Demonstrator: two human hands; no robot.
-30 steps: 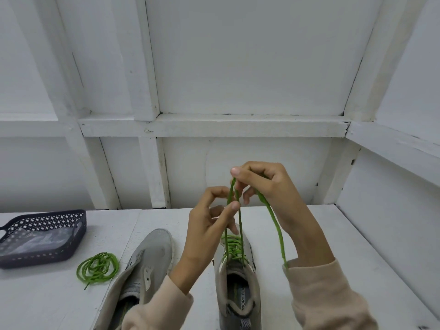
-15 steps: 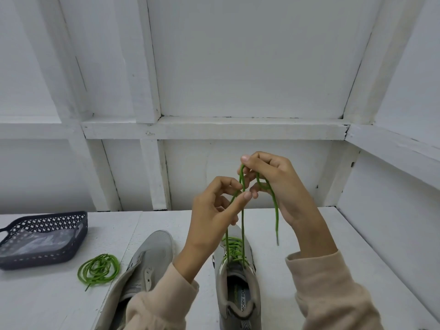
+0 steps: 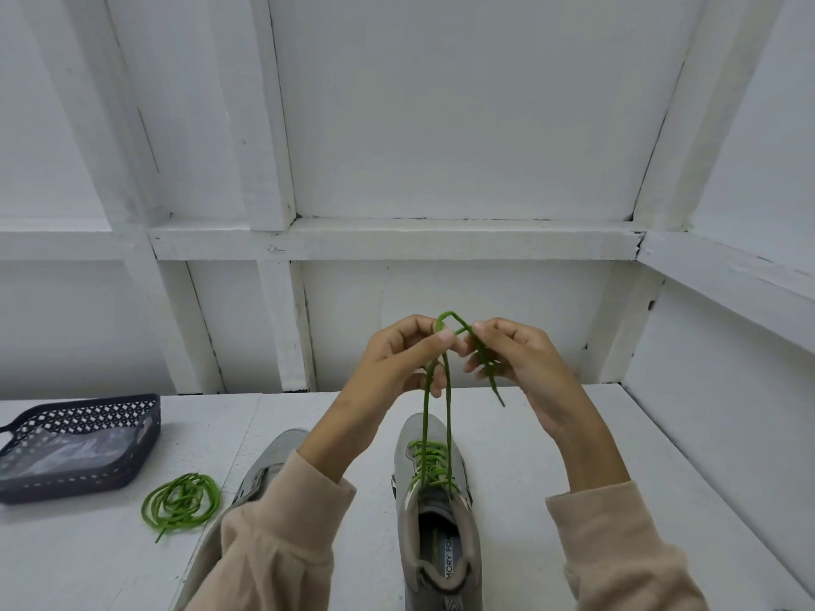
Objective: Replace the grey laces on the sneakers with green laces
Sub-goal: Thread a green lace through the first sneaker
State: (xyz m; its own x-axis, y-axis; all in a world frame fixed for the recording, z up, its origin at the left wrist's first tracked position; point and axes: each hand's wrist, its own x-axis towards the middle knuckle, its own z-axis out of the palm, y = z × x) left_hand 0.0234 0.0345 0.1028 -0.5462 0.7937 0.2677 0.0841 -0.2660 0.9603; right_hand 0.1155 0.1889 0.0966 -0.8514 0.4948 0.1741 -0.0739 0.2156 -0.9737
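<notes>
Green lace (image 3: 449, 416) is threaded through the eyelets of the grey sneaker (image 3: 441, 562). Its two strands run straight up from the tongue to the hands, held in the air above the toe. The left hand (image 3: 392, 363) pinches a strand between thumb and forefinger, other fingers curled. The right hand (image 3: 525, 359) pinches the lace just beside it, with a short arch of lace bridging the two grips. One loose end dangles from the right hand's fingers, though how it winds through them is hard to make out.

The sneaker stands on a white table (image 3: 573, 438) with its heel cut off by the bottom edge, and the insole print only partly reads. To its left, a second grey sneaker (image 3: 275, 452) is mostly hidden behind the left arm's beige sleeve (image 3: 273, 535), so you can't tell how its eyelets look. Further left of that lies a coiled green lace (image 3: 181, 504). Beyond the coil sits a dark perforated basket (image 3: 84, 485), clipped by the left edge of the picture. There's something clear and crinkly inside, too murky to identify.
</notes>
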